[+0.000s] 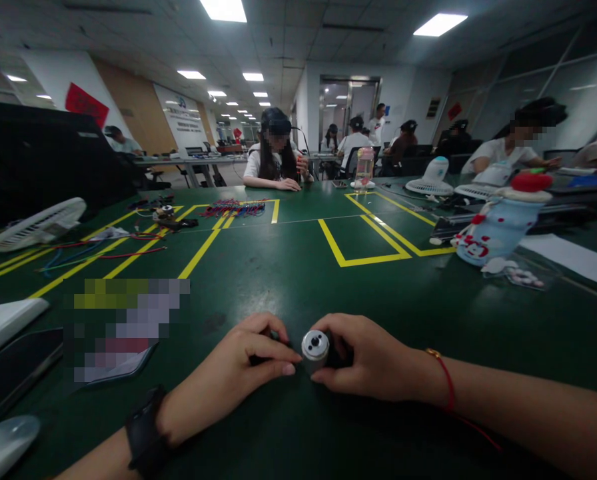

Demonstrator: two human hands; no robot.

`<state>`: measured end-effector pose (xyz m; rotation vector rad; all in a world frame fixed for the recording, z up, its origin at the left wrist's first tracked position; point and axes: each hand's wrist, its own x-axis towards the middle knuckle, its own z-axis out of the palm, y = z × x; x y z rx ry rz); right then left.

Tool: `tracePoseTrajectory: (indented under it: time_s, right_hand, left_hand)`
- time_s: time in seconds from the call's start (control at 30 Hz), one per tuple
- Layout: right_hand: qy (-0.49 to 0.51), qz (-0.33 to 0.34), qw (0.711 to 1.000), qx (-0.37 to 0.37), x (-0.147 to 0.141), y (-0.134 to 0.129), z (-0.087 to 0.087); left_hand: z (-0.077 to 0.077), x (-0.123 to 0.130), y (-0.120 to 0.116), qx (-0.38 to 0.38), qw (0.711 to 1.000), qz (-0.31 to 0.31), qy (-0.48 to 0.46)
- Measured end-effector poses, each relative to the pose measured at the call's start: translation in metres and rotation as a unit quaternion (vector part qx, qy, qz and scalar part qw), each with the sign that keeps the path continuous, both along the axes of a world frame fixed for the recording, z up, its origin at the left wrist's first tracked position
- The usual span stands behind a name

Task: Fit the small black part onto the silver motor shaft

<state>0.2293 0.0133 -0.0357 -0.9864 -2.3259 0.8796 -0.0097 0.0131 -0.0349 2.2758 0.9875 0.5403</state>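
A small silver metal cylinder (315,347), which looks like a small motor, stands upright with a dark centre hole and smaller holes in its top face. My right hand (363,357) grips it from the right, fingers behind and thumb in front. Just left of the cylinder is my left hand (251,357), its thumb and index fingertips pinched close together beside the metal side. Whether those fingertips touch the cylinder or hold something tiny, I cannot tell. Both hands are low over the green tabletop (258,280).
Left lie a blurred-out flat item (128,333), a white mouse (6,443), loose wires (123,252) and a white fan (36,223). A wire bundle (236,208) is farther back. Right stands a blue bottle (501,223) beside a small plastic bag (521,275). A person (276,153) sits opposite.
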Motion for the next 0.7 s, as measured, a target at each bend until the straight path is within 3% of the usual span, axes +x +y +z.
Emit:
tracePoseTrajectory:
  time_s: [0.2, 0.33, 0.47, 0.57, 0.7]
  right_hand:
    - [-0.007, -0.001, 1.0, -0.009, 0.001, -0.001, 0.002]
    - [-0.007, 0.0, 1.0, -0.007, 0.001, -0.002, 0.002]
    - [-0.005, 0.0, 1.0, -0.014, 0.001, -0.001, 0.002]
    - [-0.003, -0.002, 1.0, -0.017, 0.001, -0.002, 0.002]
    - [0.0, 0.003, 1.0, -0.013, 0.002, -0.002, 0.003]
  left_hand:
    - [0.0, 0.001, 0.001, 0.002, 1.0, 0.006, 0.017]
    - [0.004, -0.001, 0.002, -0.039, 0.999, 0.025, -0.024]
    - [0.007, -0.005, 0.004, -0.067, 0.986, 0.126, -0.089]
    - [0.004, -0.01, 0.007, -0.11, 0.957, 0.226, -0.141]
    - [-0.006, -0.015, 0.013, -0.154, 0.92, 0.275, -0.233]
